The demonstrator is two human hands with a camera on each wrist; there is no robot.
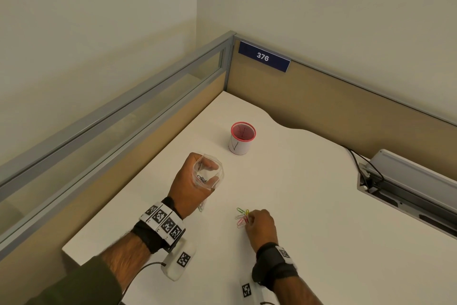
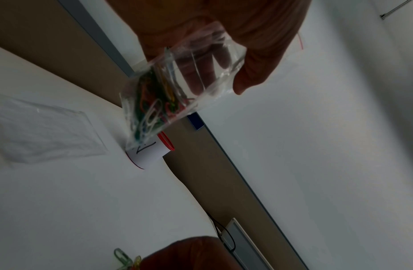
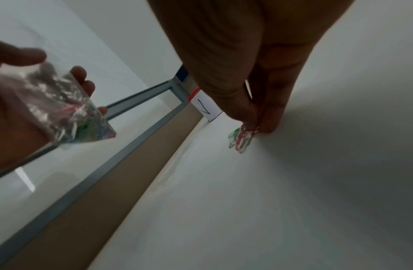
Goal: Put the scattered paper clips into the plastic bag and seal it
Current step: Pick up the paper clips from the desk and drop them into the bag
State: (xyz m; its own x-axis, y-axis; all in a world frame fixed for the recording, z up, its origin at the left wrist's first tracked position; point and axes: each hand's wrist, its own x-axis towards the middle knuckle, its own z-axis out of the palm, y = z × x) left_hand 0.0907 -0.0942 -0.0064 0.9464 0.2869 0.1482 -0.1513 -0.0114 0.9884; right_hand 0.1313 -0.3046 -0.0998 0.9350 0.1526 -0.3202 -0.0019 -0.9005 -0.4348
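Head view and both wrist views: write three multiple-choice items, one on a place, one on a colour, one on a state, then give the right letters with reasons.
1. Where are the loose clips?
A. in the cup
B. on the desk at the right hand
C. on the cable tray

2. What colour is the cup's rim?
A. red
B. blue
C. black

3. How is the bag?
A. sealed, lying flat
B. held open in the left hand
C. empty on the desk

Answers:
1 B: they lie on the desk at the right hand's fingertips.
2 A: the cup has a red rim.
3 B: the left hand grips the bag, mouth open, clips inside.
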